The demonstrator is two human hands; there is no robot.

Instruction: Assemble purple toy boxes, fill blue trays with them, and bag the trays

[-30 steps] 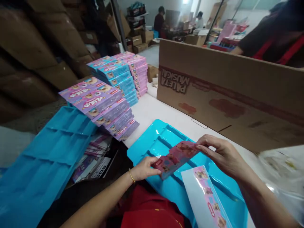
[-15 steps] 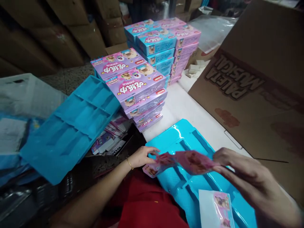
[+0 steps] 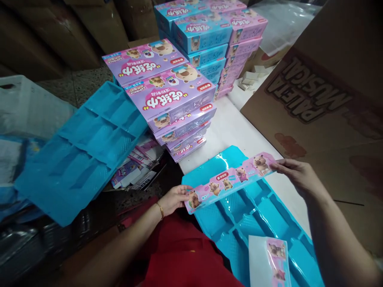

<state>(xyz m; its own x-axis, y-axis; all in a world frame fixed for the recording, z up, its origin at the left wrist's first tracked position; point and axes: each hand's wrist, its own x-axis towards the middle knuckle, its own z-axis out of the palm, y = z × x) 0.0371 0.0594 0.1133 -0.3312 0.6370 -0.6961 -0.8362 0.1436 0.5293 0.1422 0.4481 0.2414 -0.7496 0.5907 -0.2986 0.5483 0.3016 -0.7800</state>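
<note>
A long pink printed card strip (image 3: pixel 229 181) with cartoon animals is stretched flat between my two hands, above the near end of a bright blue plastic tray (image 3: pixel 257 217) with several compartments. My left hand (image 3: pixel 173 198), with a gold bracelet on its wrist, pinches the strip's near left end. My right hand (image 3: pixel 295 172) pinches its far right end. A second white and pink card (image 3: pixel 269 261) lies on the tray near my body.
Purple boxes (image 3: pixel 167 93) are stacked on the white table (image 3: pixel 236 129); blue and pink stacks (image 3: pixel 214 38) stand behind. A pile of blue trays (image 3: pixel 80 147) leans at the left. A large brown carton (image 3: pixel 326 103) fills the right side.
The folded pink strip has been pulled out flat and straight between my hands. The view has tipped downward and shifted left.
</note>
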